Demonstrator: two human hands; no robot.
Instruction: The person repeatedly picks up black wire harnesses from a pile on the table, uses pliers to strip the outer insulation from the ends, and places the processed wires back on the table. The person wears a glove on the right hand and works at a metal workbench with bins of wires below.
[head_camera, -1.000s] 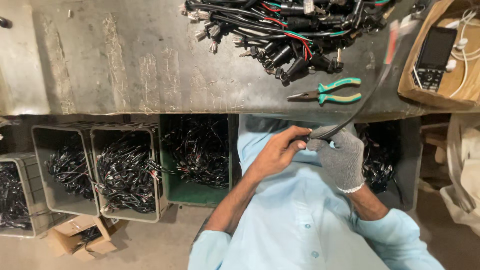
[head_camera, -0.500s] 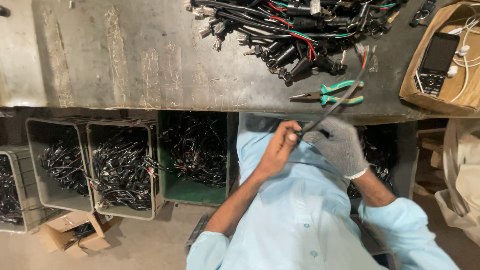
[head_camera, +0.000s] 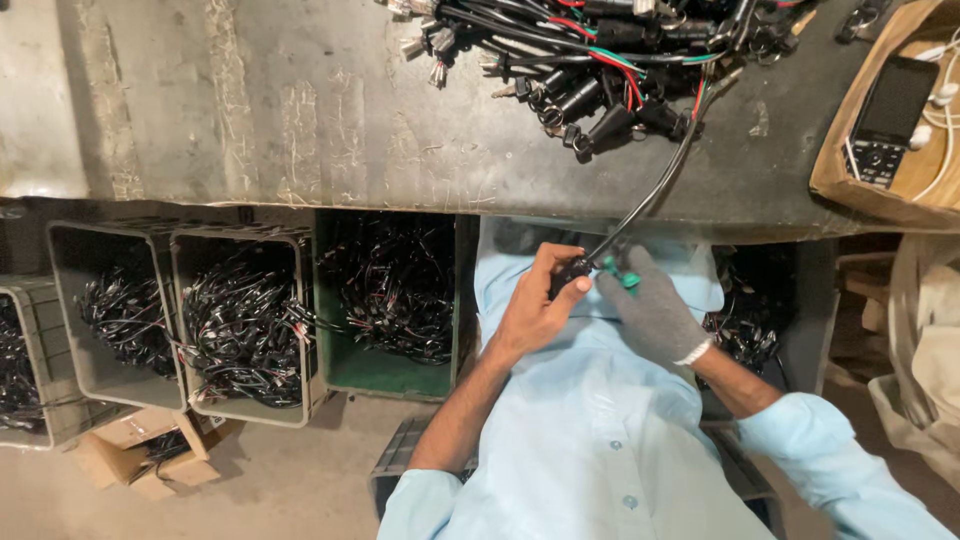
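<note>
My bare left hand (head_camera: 535, 310) has a tight grip on the black cable end (head_camera: 572, 268), close to my chest below the grey metal counter (head_camera: 300, 120). My gloved right hand (head_camera: 655, 312) is closed around green-handled pliers (head_camera: 620, 276) right beside it.

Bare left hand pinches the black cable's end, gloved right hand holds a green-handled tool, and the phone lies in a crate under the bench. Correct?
No. The head view shows the phone in the cardboard box on the bench, not in a crate. The left hand, black cable, right hand and green-handled tool are as stated.
</note>
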